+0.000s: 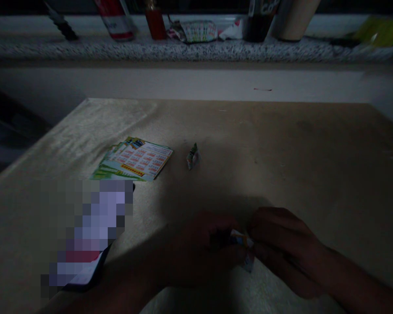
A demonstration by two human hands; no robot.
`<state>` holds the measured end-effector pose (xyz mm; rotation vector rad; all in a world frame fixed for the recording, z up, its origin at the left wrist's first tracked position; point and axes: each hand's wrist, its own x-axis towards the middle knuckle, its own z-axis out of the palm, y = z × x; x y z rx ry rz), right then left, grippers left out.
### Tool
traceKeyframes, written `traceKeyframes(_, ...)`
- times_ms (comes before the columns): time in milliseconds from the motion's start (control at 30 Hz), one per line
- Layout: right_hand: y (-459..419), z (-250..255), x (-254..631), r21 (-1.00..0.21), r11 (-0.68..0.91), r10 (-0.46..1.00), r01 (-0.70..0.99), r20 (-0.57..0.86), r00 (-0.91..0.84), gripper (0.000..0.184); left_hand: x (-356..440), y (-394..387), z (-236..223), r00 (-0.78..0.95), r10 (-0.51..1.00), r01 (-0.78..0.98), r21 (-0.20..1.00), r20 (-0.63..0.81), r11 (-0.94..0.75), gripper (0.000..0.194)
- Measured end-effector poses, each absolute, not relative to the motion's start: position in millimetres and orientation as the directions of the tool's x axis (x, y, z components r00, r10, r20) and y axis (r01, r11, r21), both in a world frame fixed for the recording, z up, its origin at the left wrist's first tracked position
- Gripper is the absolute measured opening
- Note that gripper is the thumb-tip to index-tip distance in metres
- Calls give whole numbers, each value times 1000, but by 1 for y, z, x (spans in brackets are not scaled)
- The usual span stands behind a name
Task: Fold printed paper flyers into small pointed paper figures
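Observation:
At the lower middle of the head view, a small folded piece of printed paper (245, 244) is held between my two hands. My left hand (206, 248) is closed on its left side, thumb lying across it. From the right, the fingertips of my right hand (281, 248) pinch its other edge. Dim light hides part of the fingers. Beyond them on the table stands a small folded printed paper piece (192, 157). A fanned stack of printed cards (140, 159) with green edges lies left of that piece.
A phone (94, 235), its screen blurred out, lies on the table (314, 165) at left. Behind, a speckled sill (196, 51) bears a red-and-white can (116, 22), a small red bottle (155, 22), a crumpled wrapper (199, 31), a dark bottle (260, 22) and a beige cylinder (293, 19).

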<state>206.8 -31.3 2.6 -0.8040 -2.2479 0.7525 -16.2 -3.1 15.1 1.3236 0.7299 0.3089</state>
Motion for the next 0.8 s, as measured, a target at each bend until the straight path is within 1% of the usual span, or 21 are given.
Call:
traceKeyframes(167, -32, 1, 205, -703, 640, 701, 310, 370, -610, 16, -14, -4, 17, 781, 596, 152, 982, -188, 111, 15)
traceKeyframes(300, -32, 0, 204, -736, 619, 704, 273, 366, -608, 18, -13, -5, 18, 775, 614, 161, 986, -149, 35, 17)
traceKeyframes(467, -33, 1, 204, -779, 571, 726, 260, 331, -603, 18, -12, -6, 20, 763, 623, 177, 983, -171, 53, 13)
traceKeyframes(600, -32, -1, 205, -794, 551, 740, 257, 322, -590, 15, -11, -5, 19, 741, 649, 158, 984, -173, 82, 15)
traceKeyframes(800, -33, -4, 203, -805, 548, 736, 226, 335, -589, 16, -11, -5, 20, 745, 655, 146, 989, -127, 25, 14)
